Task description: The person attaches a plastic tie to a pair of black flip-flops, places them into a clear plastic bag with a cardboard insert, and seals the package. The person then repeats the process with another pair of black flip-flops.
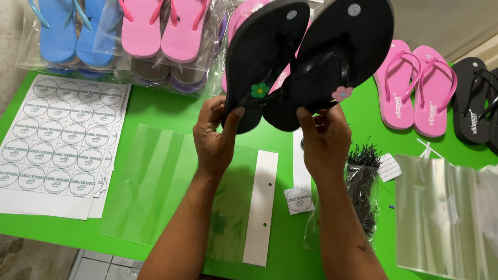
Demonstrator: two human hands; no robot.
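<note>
- Grip: left hand (pixel 215 136) is clamped on the heel of the left black flip-flop (pixel 263 54); right hand (pixel 324 139) is clamped on the heel of the right black flip-flop (pixel 337 53). Both soles are raised above the green table (pixel 159 102), toes pointing away, and overlap at the straps.
- Decoration: green flower charm (pixel 259 90) sits just above the left thumb; pink flower charm (pixel 342 93) sits just above the right fingers.
- Labels: sheet of round white stickers (pixel 55 143) lies well left of the grip; single round sticker (pixel 298 200) lies just below the right wrist.
- Packages: clear bag with white header strip (pixel 260 207) lies flat directly beneath both forearms; stack of clear bags (pixel 458 223) lies well right.
- Bagged stock: blue pair (pixel 67 7) and pink pair (pixel 164 8) lie beyond the grip, to the left.
- Loose stock: pink pair (pixel 415 84) and black pair (pixel 493 105) lie right of the grip.
- Fasteners: bag of dark tag pins (pixel 362 184) touches the right forearm.
</note>
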